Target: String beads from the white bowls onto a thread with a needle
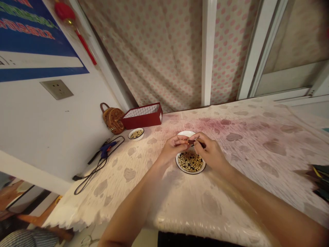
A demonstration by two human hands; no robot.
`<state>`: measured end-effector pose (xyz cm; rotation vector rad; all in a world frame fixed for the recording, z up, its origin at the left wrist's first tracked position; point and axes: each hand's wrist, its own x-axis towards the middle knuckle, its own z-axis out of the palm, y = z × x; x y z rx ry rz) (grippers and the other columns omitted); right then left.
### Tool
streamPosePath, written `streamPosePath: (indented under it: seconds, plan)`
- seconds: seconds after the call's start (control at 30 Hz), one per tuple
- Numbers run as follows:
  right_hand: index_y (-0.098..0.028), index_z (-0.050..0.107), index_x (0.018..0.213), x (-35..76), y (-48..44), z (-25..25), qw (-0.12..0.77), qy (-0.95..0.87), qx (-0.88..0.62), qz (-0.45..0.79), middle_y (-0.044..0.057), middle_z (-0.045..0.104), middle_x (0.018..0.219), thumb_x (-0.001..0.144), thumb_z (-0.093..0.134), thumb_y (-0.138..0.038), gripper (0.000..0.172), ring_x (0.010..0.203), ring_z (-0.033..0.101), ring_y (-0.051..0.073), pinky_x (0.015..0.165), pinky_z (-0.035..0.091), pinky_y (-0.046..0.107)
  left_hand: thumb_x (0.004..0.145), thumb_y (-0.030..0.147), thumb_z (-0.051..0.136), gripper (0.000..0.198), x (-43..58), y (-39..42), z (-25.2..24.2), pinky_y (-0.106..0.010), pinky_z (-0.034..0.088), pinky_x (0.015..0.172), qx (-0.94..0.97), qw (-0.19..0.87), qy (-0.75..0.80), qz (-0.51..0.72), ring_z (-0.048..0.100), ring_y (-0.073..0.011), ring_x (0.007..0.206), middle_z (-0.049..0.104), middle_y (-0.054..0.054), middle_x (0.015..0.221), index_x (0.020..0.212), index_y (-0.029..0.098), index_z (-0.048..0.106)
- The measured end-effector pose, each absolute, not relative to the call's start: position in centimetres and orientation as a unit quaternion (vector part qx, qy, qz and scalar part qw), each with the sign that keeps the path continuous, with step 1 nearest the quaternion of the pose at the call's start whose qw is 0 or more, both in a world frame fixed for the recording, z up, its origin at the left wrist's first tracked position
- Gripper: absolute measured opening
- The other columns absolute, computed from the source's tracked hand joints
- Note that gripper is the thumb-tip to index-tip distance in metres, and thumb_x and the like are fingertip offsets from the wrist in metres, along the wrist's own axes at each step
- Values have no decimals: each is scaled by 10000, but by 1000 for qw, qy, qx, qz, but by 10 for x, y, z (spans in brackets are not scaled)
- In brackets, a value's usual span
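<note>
Both of my hands meet above a white dark-rimmed bowl (177,165) filled with yellow and black beans (190,162). Fingertips of my left hand (173,146) pinch the left side of a small dark brown piece (191,141). My right hand (211,152) is closed around a slim dark object (202,144), which reaches toward that piece; its exact kind is too small to make out. Just behind the hands, a second white dish (186,133) is partly covered by them.
At the back left stand a small bowl of beans (136,134), an open red box (143,120) and a brown mini backpack (113,119). A blue glue gun (105,149) with its black cord lies along the left. Dark green items (321,180) sit at the right edge.
</note>
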<state>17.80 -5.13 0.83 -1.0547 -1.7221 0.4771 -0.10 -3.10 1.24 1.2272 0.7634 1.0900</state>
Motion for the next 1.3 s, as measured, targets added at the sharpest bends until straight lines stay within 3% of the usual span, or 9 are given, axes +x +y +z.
streamPosePath:
  seconds: [0.53,0.7,0.9,1.1,1.3]
  plan:
    - [-237,589,987,177,-51,9,491,-722,-443,206,-43,590,591,916,458,-256,151,521,555,159,574,411,276,688,259,882,393,0,-30,9,-293,529,848,543,602,346,472,683,-126,795,734,-30,874,1011,139,691]
    - [-236,607,959,178,-50,9,516,-696,-467,181,-23,635,633,903,467,-262,153,540,576,165,586,421,285,714,186,829,291,2,-16,5,-298,526,869,551,527,380,523,688,-141,830,737,-39,883,962,142,682]
    - [-232,619,973,180,-49,10,531,-672,-487,171,13,702,732,904,471,-252,165,584,616,174,591,430,289,782,71,690,291,5,-4,0,-323,532,922,604,443,402,527,712,-182,988,762,-87,1046,1053,176,692]
    - [-228,619,973,180,-49,9,531,-659,-504,169,30,728,789,898,467,-265,173,646,649,191,634,441,304,825,160,672,199,0,-31,13,-292,516,789,721,335,451,405,694,-183,863,769,-55,948,1012,198,729]
    - [-229,635,976,181,-49,9,535,-657,-506,160,32,745,819,888,472,-253,187,669,671,196,653,451,310,737,232,785,261,7,-53,22,-299,490,720,842,220,428,244,679,-218,792,774,-40,901,996,221,750]
